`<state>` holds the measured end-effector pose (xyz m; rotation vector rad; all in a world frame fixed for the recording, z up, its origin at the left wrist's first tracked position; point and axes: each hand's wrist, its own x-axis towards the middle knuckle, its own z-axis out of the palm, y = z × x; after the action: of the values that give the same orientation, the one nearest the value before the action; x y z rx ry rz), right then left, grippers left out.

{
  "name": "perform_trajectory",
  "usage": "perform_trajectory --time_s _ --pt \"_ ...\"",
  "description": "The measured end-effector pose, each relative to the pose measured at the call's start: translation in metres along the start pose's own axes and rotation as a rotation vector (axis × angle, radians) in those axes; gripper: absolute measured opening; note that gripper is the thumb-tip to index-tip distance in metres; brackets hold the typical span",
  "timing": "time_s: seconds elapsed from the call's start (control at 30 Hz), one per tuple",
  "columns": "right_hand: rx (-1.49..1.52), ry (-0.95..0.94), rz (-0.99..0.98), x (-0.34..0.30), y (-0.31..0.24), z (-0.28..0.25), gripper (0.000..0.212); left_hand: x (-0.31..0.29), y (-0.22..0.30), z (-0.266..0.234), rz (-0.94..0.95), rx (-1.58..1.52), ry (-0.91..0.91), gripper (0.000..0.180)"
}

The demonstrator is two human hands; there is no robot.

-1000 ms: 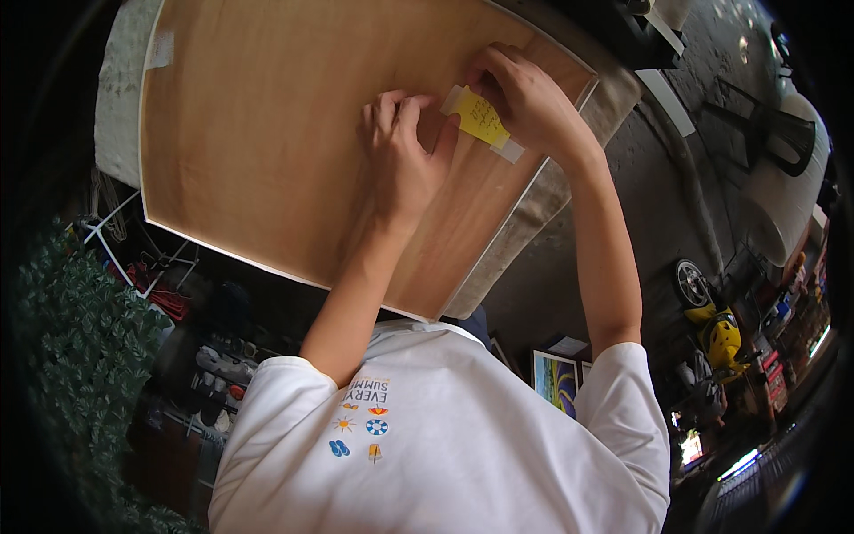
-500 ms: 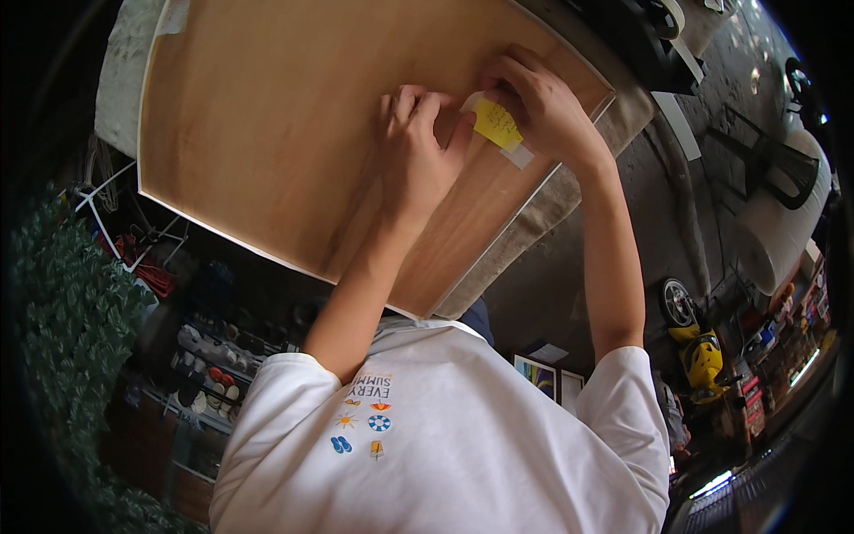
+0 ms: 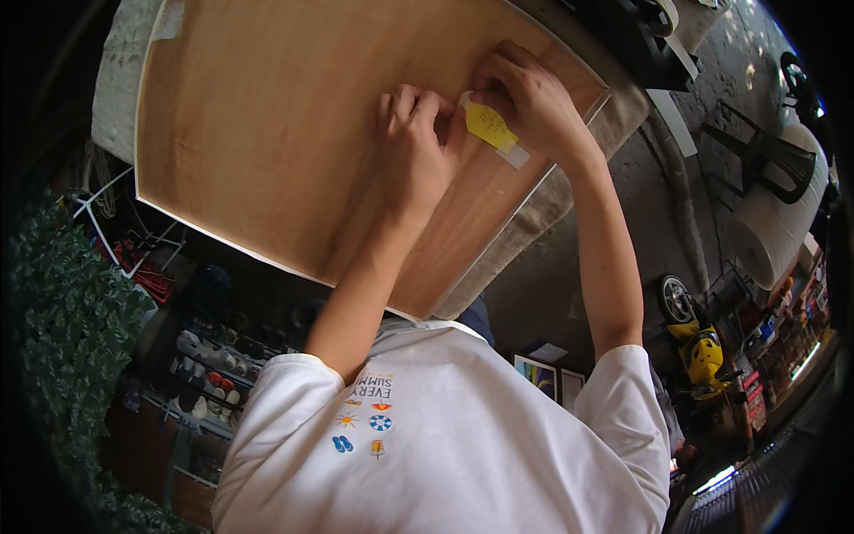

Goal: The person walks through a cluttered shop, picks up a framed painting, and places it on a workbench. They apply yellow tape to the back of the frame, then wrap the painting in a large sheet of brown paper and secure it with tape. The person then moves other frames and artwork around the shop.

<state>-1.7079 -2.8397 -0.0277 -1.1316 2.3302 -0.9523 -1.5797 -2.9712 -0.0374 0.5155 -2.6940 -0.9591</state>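
Note:
A yellow paper note (image 3: pixel 487 125) with handwriting lies under clear tape (image 3: pixel 515 156) on a large brown wooden panel (image 3: pixel 267 116). The panel has thin white edges and lies flat in front of me. At the note's left side, my left hand (image 3: pixel 414 160) is closed, thumb and index finger pinched together at the whitish edge of the tape. My right hand (image 3: pixel 527 98) is bent over the note's upper right, its fingers pinched at the tape's top edge. Its fingertips are partly hidden behind the hand.
Beneath the panel shows a brownish cloth (image 3: pixel 538 209). A plastic chair (image 3: pixel 774 151) and a large roll of wrap (image 3: pixel 765 240) stand at right, above a yellow toy-like vehicle (image 3: pixel 703 356). Shoes on a rack (image 3: pixel 213 374) and green foliage (image 3: pixel 71 311) are at left.
My right hand has shifted slightly up and left, and more of the yellow note now shows. The left hand stays nearly in place, its thumb and index finger closer together.

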Motion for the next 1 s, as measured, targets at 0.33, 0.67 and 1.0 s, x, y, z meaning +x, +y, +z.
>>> perform_trajectory --time_s 0.33,0.67,1.0 --pt "-0.062 0.051 0.006 -0.001 -0.004 0.004 0.013 0.000 0.000 0.002 0.003 -0.021 0.000 0.015" --pt "-0.077 0.053 0.050 -0.002 -0.005 0.008 0.012 -0.002 -0.002 0.003 0.010 -0.036 -0.005 0.015" --pt "-0.153 0.420 0.366 -0.018 -0.024 0.036 0.041 0.001 -0.007 -0.003 0.036 0.175 0.132 0.055"
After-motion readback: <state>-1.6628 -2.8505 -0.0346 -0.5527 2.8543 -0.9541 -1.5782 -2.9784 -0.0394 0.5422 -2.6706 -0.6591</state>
